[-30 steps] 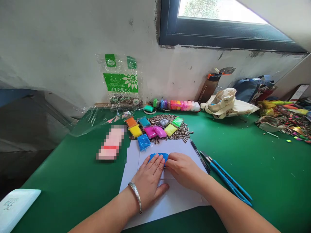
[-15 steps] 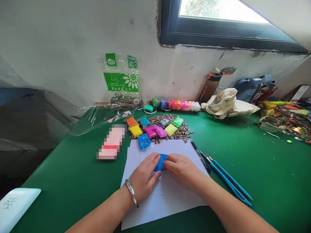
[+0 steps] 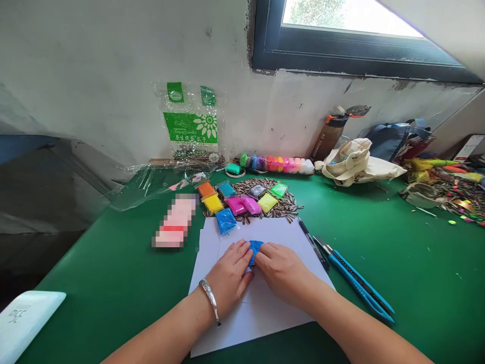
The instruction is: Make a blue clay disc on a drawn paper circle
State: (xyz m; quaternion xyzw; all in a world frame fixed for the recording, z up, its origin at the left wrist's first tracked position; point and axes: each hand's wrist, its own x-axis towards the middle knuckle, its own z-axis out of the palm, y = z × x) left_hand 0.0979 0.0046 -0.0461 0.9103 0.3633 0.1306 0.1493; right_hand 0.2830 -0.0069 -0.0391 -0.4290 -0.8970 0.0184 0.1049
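1. Green tabletop (image 3: pixel 121 283), smooth and slightly glossy, runs up to a rough grey-white wall (image 3: pixel 94 60); plaster is chipped around the dark window frame (image 3: pixel 341 54).
2. White paper (image 3: pixel 276 306) lies flat near the front edge, faintly creased.
3. Blue piece (image 3: pixel 256 246) sits on the upper middle of the paper, matte, mostly covered by fingers (full outline hidden).
4. Left hand (image 3: pixel 228 270): palm down, fingertips over the piece's left side, thumb lower. Silvery bracelet (image 3: pixel 210 302) on that wrist. Can't tell if the grip pinches.
5. Right hand (image 3: pixel 282 267): fingers curled at the piece's right side. Tips hidden, so can't tell that grip either.
6. Behind the paper: striped seeds (image 3: pixel 291 206), loose pile, with square glossy packets in several colours on and around it; blue packet (image 3: pixel 226 222) overlaps the paper.
7. Right of the paper: slim black pen (image 3: pixel 313 243), then a long blue-and-black tool (image 3: pixel 361 285) with a pointed tip.
8. Against the wall: crinkly clear bag (image 3: pixel 191 127), green print; brown bottle (image 3: pixel 329 139), tilted; cream cloth bag (image 3: pixel 352 162), slumped.
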